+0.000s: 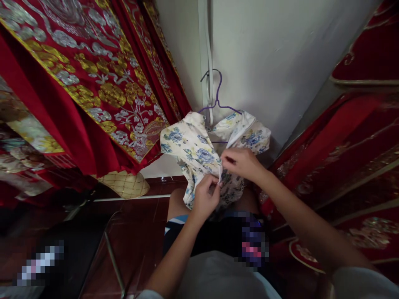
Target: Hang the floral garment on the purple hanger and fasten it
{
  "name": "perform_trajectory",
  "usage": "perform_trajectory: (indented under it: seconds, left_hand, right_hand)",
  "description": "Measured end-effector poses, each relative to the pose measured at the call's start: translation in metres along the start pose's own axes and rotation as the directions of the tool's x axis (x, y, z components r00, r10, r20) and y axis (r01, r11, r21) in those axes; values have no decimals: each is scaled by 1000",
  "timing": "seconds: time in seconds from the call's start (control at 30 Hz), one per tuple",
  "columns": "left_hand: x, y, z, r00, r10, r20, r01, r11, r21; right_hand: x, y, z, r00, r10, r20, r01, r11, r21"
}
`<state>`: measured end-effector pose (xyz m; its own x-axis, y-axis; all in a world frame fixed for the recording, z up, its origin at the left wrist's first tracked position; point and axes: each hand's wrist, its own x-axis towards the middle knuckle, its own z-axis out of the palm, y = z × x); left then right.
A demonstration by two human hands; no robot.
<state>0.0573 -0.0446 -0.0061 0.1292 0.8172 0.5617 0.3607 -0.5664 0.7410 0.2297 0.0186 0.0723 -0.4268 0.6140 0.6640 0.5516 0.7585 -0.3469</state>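
A cream floral shirt point(195, 141) with blue flowers hangs in front of me on a purple wire hanger point(218, 95). Its collar opening shows pale inner fabric. My left hand point(207, 197) pinches the white edge of the front opening, low on the shirt. Just above it and to the right, my right hand point(241, 162) has its fingers closed at the same edge. Whether a small fastener sits between the fingers is too small to make out. The shirt's lower part rests near my lap, partly hidden by my hands.
Red cloth with gold and silver embroidery point(106, 83) hangs at the left. More red embroidered fabric point(343, 166) stands at the right. A pale wall point(268, 54) with a white strap point(209, 54) lies behind. A black chair point(77, 257) is at lower left on the dark red floor.
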Motion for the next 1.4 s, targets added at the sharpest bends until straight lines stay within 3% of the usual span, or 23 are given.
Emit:
perform_trajectory:
  seconds: [0.13, 0.23, 0.37, 0.43, 0.5, 0.57, 0.63, 0.7, 0.77, 0.9, 1.0, 1.13, 1.27, 1.4]
  left_hand:
    - [3, 3, 0, 984, -37, 177, 19, 995, 100]
    - [7, 4, -4, 939, -47, 341, -43, 966, 254]
    - [13, 1, -11, 880, -112, 461, -118, 889, 443]
    - [21, 0, -18, 859, -124, 496, -129, 886, 445]
    - [35, 2, -28, 867, -60, 494, -144, 920, 364]
    - [55, 10, -39, 920, 69, 385, -172, 956, 239]
    - [79, 24, -52, 965, 196, 174, -221, 964, 145]
    - [104, 40, -61, 959, 282, -4, -279, 952, 126]
    - [124, 54, -67, 941, 337, -35, -330, 934, 136]
    - [147, 69, -63, 914, 391, 103, -405, 877, 259]
    - [152, 69, -56, 903, 401, 153, -429, 824, 369]
    - [153, 65, -54, 873, 479, 87, -472, 789, 395]
    - [159, 53, -75, 852, 491, -185, -411, 843, 346]
    - [170, 20, -111, 795, 289, -533, -242, 957, 158]
  right_hand:
    - [46, 10, -20, 989, 48, -141, -47, 999, 12]
    - [70, 10, -30, 970, 65, -232, -59, 998, 34]
    - [74, 2, -30, 936, 94, -339, -72, 994, 77]
    - [70, -3, -25, 909, 149, -389, -89, 982, 168]
    - [66, -7, -19, 871, 243, -428, -109, 943, 314]
    - [63, -10, -11, 829, 354, -433, -122, 870, 478]
    - [60, -12, -3, 799, 458, -390, -142, 774, 617]
    - [57, -15, 5, 781, 528, -333, -166, 690, 705]
    - [53, -17, 12, 765, 555, -326, -165, 658, 735]
    - [51, -20, 18, 711, 569, -413, -120, 677, 726]
    - [52, -21, 21, 682, 598, -421, -123, 661, 740]
    - [52, -21, 36, 673, 632, -385, -109, 599, 793]
    - [43, -18, 59, 670, 684, -290, -161, 515, 842]
    - [21, -23, 72, 618, 765, -183, -199, 377, 905]
